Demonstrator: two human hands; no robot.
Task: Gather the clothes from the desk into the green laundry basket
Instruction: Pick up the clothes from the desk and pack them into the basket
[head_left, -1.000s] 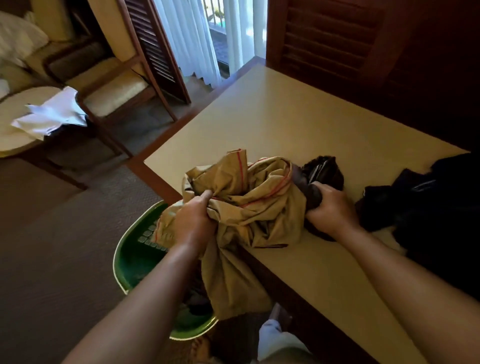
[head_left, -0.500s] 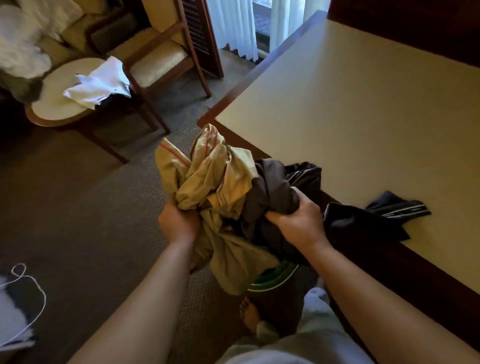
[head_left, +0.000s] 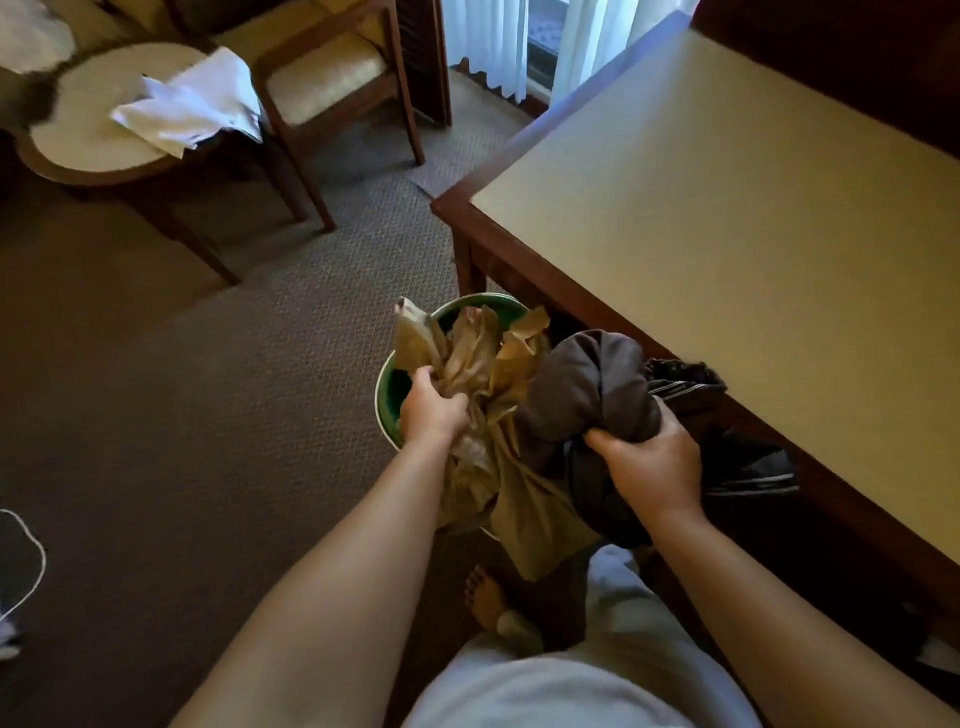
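the left hand (head_left: 432, 410) grips a crumpled tan cloth garment (head_left: 488, 374) over the round green plastic laundry basket (head_left: 387, 387), on the carpet left of the beige-topped wooden desk (head_left: 753, 208). the right hand (head_left: 652, 470) grips a dark grey bundled garment (head_left: 597, 384) just right of it. the tan garment hangs lengthwise toward the near side.

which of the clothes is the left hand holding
The tan garment, in the left hand over the green basket; the right hand grips the dark grey garment.
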